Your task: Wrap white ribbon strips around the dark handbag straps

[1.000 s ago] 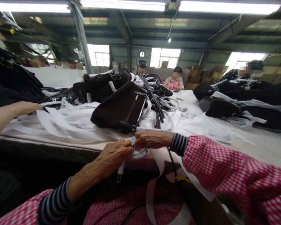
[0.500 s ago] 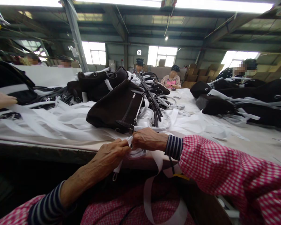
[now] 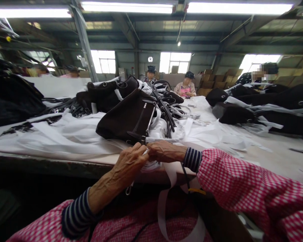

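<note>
A dark brown handbag (image 3: 121, 122) lies tilted at the table's front edge, its zip and buckle side toward the right. Just in front of its lower corner my two hands meet, fingertips touching. My left hand (image 3: 130, 161) is closed, the fingers pinching a white-wrapped strap (image 3: 153, 165) that shows beneath the hands. My right hand (image 3: 166, 151) is closed at the same spot, the held part hidden by its fingers. Below my left wrist hangs a metal snap hook (image 3: 128, 190). A long white strip (image 3: 163, 205) loops down over my lap.
More dark bags (image 3: 106, 92) and black straps (image 3: 164, 106) are heaped behind. White strips (image 3: 58, 134) cover the table to the left. Another pile of dark bags (image 3: 275, 97) lies at right, near scissors-like tools (image 3: 300, 151). Several co-workers, one in a pink apron (image 3: 185, 89), sit beyond.
My left hand has moved up and right, covering the white wrapping that showed between the hands. A co-worker's hand at the far left has gone from view. The view has tipped slightly upward.
</note>
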{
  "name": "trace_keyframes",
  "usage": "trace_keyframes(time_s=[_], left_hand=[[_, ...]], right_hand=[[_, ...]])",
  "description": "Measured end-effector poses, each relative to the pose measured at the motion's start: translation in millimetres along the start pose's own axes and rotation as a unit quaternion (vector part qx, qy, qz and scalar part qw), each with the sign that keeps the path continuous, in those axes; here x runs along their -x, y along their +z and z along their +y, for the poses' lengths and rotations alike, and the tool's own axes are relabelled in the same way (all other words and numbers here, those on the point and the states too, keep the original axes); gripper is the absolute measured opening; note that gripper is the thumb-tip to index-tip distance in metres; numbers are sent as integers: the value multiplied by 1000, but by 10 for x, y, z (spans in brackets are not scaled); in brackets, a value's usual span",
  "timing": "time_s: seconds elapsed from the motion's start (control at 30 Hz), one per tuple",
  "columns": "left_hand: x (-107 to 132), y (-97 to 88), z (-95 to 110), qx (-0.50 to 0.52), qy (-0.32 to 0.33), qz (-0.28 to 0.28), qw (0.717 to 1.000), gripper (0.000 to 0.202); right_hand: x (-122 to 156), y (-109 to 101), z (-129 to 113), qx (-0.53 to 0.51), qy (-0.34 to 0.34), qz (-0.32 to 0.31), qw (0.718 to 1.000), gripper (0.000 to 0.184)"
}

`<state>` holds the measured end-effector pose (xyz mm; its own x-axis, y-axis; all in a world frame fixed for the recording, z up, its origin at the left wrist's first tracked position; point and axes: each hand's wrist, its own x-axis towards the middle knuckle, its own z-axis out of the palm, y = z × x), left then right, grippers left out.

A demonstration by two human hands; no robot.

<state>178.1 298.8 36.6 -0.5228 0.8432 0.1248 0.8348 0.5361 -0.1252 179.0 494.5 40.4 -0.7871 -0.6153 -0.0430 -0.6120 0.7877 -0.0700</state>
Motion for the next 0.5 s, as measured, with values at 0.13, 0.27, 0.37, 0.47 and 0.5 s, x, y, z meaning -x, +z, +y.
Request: trace_keyframes(time_s=[0.13,0.27,0.37,0.47,0.5], left_hand=[[117,273,-2,127,-41,79,988,36],[162,475,-54,337,-93,176,920,17],[83,475,-38,370,-172,174,896,12],[5,439,18,339,-190,168,906,12],[-3,438,34,343,-188,172,904,11]], right_hand=[[75,13,-34,-11,11,4,1000,19],[113,34,-51,-34,20,15,999,23],[116,65,-34,-46,24,22,998,22],[123,118,-24,-49,27,35,998,21],[128,139,-25,-50,32,43,997,21]])
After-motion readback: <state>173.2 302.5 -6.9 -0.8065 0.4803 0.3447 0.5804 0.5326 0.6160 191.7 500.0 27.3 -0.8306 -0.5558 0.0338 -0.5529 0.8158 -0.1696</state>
